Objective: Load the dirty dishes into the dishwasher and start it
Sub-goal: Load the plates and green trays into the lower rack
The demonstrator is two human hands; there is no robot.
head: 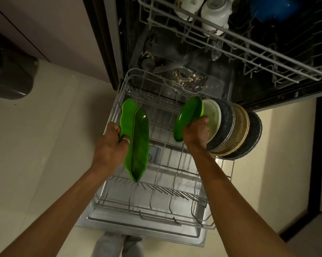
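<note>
The dishwasher stands open with its lower rack (156,217) pulled out over the door. My left hand (111,143) grips a long green leaf-shaped plate (135,138) by its left edge, held on edge above the rack's left side. My right hand (196,133) grips a round green plate (188,117) by its lower rim, held upright against a row of plates standing in the rack's right side: a white plate (213,115), a dark speckled plate (227,121), a tan woven-pattern plate (240,127) and another dark speckled plate (253,134).
The upper rack (230,47) is pulled out overhead and holds white mugs (215,13). Food scraps lie around the filter (186,78) on the tub floor. A dark bin (9,71) stands at the left on the pale floor. My feet show below the door (137,231).
</note>
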